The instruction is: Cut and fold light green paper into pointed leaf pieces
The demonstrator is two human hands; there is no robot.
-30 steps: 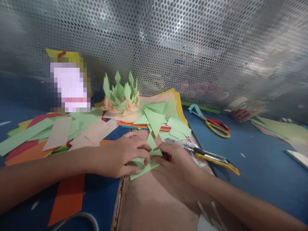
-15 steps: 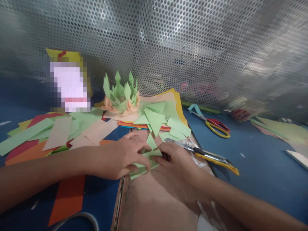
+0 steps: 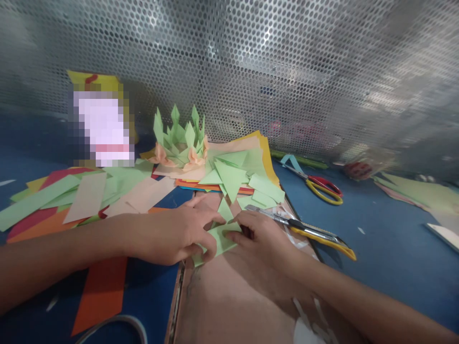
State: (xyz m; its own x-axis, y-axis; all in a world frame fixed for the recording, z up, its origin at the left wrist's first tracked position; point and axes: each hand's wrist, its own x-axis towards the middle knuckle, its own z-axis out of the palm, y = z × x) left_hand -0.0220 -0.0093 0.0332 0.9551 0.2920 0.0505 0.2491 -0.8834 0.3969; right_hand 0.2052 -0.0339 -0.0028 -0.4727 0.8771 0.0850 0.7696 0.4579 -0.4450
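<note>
Folded paper (image 3: pixel 223 235) flat on board, both hands on it

Clock directions from the worker's seat, 12 toward the mesh wall (image 3: pixel 229 57).

Position: pale green, on the pinkish board (image 3: pixel 229 301), at the centre of the dial. Green triangles (image 3: pixel 231 179) lie just beyond at 12, the paper crown (image 3: pixel 179 155) farther off at 11. Cutter (image 3: pixel 315 232) near, at 3, beside the right hand (image 3: pixel 267 239); scissors (image 3: pixel 324 188) well apart at 2.

Orientation: a narrow tip points to about 12. The broad folded band crosses below it, long axis running roughly 8 to 2. Part of the outline is hidden under fingers.

Grip: left hand (image 3: pixel 175 234) comes in from 9, fingers spread and bent, tips down at the paper's left part; no pinch visible. Right hand comes in from 4, thumb and forefinger a narrow gap apart at the right end of the band. Cannot tell whether they nip the paper or only press it.

Handling (judged): very light, thin, fairly crisp; should hold a crease but skid on the smooth board unless pinned. Stray dents and tears are the main risk. Best hold: flat fingertip pressure near both band ends, or a light pinch on doubled layers; leave the single-looking tip alone.
</note>
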